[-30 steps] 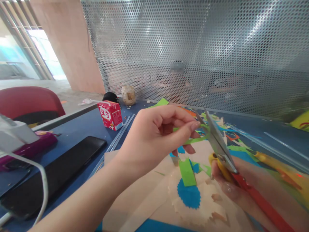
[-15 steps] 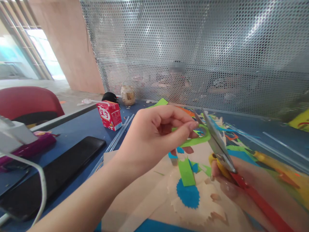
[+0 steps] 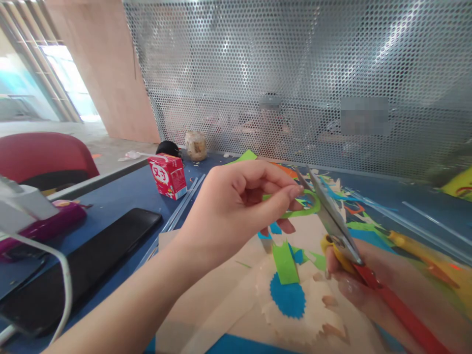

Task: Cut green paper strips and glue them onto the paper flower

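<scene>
Left hand point(image 3: 236, 206): pinching green paper point(image 3: 304, 209) | Right hand point(image 3: 354, 280): gripping scissors point(image 3: 334, 219), blades at paper | Below: blue disc point(image 3: 287, 300)

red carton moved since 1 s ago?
No. The red carton sits at the same spot on the blue table, beside the black phone; its slight frame shift matches camera motion.

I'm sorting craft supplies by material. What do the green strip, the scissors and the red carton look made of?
Green strip: thin matte paper, likely; it curls limply from the left hand.
Scissors, in the right hand: shiny grey metal blades, glossy red and yellow plastic-looking handles.
Red carton: printed coated card, judging by its folded edges.
</scene>
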Demonstrator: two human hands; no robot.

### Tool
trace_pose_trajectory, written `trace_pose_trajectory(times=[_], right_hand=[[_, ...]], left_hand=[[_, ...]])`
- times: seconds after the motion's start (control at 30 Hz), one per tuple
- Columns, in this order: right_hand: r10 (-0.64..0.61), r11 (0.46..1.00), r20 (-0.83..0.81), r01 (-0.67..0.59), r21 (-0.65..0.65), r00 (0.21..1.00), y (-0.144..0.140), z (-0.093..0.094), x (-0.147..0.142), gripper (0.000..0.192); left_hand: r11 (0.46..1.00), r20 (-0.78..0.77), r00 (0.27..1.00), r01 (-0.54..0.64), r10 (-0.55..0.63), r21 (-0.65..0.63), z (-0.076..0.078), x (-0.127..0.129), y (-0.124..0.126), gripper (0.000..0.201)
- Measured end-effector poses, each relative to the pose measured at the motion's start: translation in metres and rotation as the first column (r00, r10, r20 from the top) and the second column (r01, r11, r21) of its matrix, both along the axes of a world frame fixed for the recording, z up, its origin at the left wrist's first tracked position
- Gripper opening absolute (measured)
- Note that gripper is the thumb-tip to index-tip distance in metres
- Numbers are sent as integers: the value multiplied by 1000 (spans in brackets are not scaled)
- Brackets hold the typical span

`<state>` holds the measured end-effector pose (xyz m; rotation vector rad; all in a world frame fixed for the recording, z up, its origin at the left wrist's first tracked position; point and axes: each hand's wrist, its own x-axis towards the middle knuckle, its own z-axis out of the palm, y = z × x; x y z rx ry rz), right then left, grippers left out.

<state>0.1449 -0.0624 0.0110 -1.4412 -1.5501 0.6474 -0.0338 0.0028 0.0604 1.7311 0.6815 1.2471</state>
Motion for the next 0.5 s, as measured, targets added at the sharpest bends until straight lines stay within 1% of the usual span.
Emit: trace_pose_trajectory(times=[0.13,0.23,0.33,0.5], right_hand=[[-11,1000,4,11,-17,1000,0,0,1,28],[-9,998,4,10,-66,1000,-1,1,1,34],[3,992,-35,-8,-123,999,-1,3,0,32],[-5,989,-45,-2,-148,999,0,3,0,32]], left_hand=[[999,-14,1000,-9,9,46,0,-1,1,5],[994,-32,999,-17,21,107,0,-2,2,5],[989,-58,998,-27,36,147,0,-4,2,5],[982,-130,990,-33,59,186,0,-7,2,6]])
